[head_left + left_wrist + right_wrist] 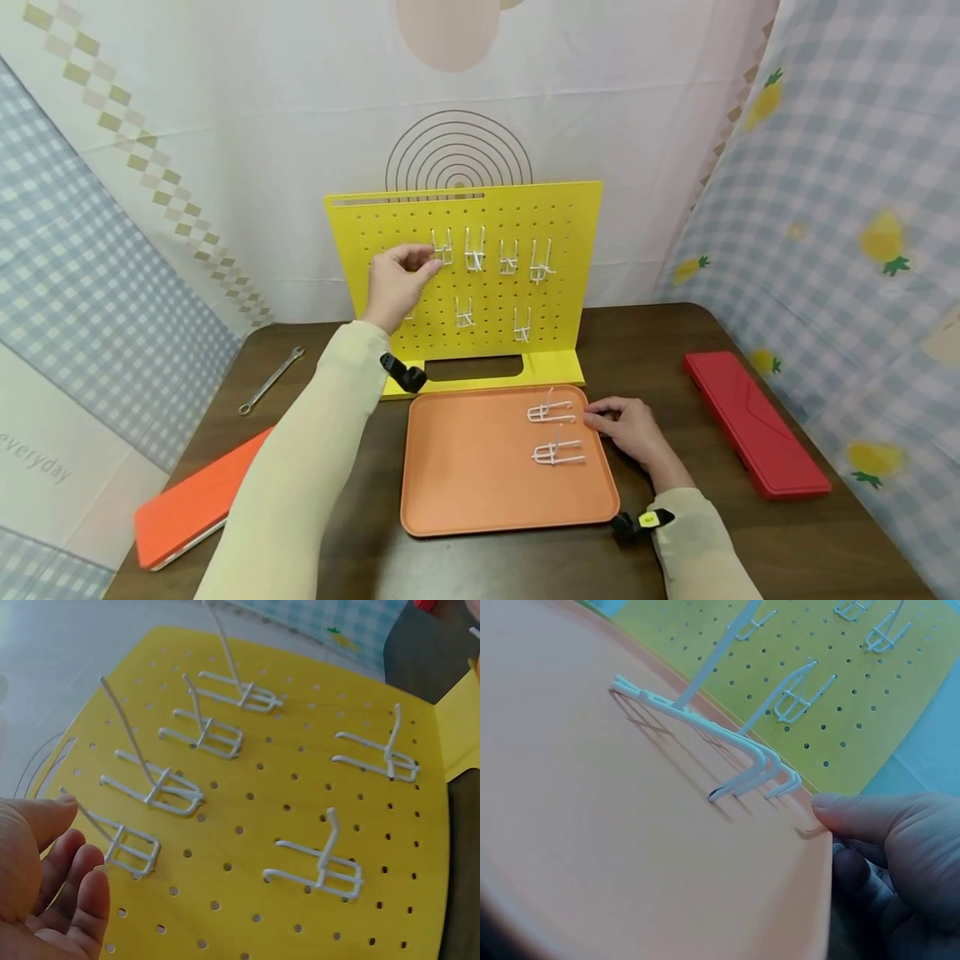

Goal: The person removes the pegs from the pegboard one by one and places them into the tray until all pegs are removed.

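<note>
My left hand (395,279) is at the upper left of a yellow pegboard (491,287). Its thumb and fingertips are right beside the leftmost white wire hook (133,847) of the upper row, with a gap between thumb and fingers. The hook's prong runs past the thumb tip. Several more hooks (474,250) hang in an upper and a lower row; one lower hook is partly hidden by the hand. With the thumb over the rim and fingers below it, my right hand (626,429) pinches the right edge of an orange tray (465,475). Two wire hooks (558,452) lie on it.
A wrench (272,381) lies on the dark wooden table (630,333) at the left. An orange-red flat case (198,504) is partly covered by my left sleeve. On the right rests a long red case (753,425). Patterned cloth walls (300,92) surround the table.
</note>
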Motion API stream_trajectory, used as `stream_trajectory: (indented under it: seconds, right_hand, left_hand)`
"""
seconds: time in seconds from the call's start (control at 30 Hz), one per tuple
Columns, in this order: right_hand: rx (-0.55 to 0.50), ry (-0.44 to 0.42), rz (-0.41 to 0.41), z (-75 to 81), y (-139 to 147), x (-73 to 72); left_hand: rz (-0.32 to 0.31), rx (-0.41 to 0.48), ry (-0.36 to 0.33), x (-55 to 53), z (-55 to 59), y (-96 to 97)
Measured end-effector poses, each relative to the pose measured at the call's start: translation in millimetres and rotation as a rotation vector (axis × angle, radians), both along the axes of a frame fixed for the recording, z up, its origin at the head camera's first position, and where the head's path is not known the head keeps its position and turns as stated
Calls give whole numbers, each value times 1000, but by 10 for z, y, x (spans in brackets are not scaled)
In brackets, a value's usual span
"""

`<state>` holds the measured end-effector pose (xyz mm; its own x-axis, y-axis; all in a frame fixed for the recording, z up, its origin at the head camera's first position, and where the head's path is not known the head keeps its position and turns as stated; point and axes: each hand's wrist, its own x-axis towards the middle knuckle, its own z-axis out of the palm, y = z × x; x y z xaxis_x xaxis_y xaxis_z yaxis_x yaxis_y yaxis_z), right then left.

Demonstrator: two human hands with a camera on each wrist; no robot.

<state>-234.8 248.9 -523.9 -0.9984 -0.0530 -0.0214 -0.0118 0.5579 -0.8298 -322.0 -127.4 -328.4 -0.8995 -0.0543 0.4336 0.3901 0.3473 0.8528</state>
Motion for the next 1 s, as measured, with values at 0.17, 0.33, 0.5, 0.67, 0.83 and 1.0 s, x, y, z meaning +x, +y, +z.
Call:
stream_trajectory:
  seconds: [0.17, 0.33, 0.5, 0.67, 0.83, 1.0]
  right_hand:
    - [-3, 17, 9, 4, -17, 10]
    - [-7, 26, 12, 6, -20, 12]
    - [-5, 18, 3, -11, -7, 14]
    - [1, 15, -4, -32, -3, 4]
    - [-1, 14, -8, -35, -6, 5]
    - [5, 15, -10, -30, -9, 5]
  left_hand:
    - [-19, 31, -26, -75, 70, 21]
    - [-55, 41, -46, -102, 96, 71]
    - [-87, 54, -66, -120, 82, 115]
    - [-91, 67, -74, -145, 77, 130]
    - [-81, 31, -79, -149, 102, 143]
    - [-83, 17, -95, -144, 123, 162]
